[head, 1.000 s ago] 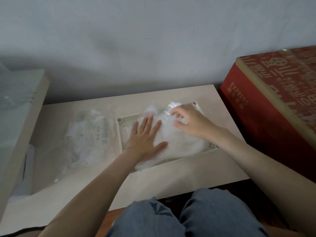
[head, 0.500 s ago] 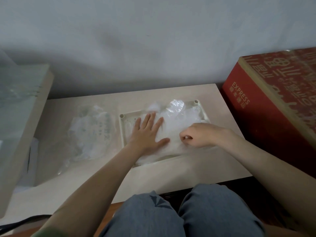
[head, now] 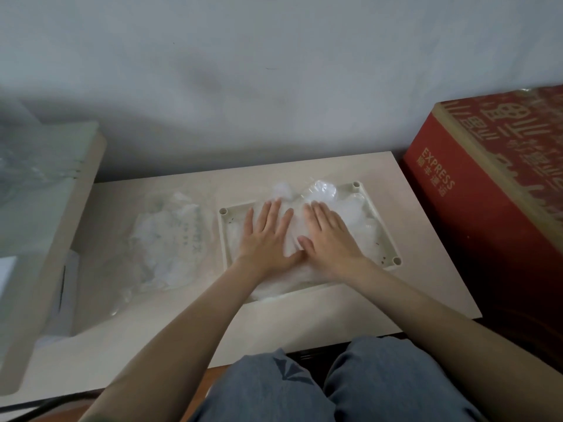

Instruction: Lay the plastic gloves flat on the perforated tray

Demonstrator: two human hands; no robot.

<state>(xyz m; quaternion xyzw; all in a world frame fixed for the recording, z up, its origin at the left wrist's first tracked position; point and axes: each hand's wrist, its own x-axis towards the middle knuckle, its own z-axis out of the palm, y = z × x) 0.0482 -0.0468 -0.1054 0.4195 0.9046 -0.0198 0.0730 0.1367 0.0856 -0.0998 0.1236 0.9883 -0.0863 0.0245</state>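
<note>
A cream perforated tray [head: 384, 236] sits on the pale table, right of centre. Clear plastic gloves [head: 323, 193] lie spread over it, their crinkled fingertips reaching past the tray's far edge. My left hand [head: 268, 239] presses flat on the gloves with straight, spread fingers. Beside it, my right hand [head: 330, 239] also lies flat on the plastic, and the two thumbs nearly touch. Both palms cover the middle of the tray.
A clear bag with more plastic gloves [head: 166, 239] lies on the table [head: 335, 315] left of the tray. A red cardboard box [head: 493, 190] stands at the right. A pale shelf unit [head: 45, 208] rises at the left. My knees are below the front edge.
My right hand was curled near the tray's front right. It has opened, moved left and now lies flat beside my left hand. The left hand has stayed pressed on the gloves.
</note>
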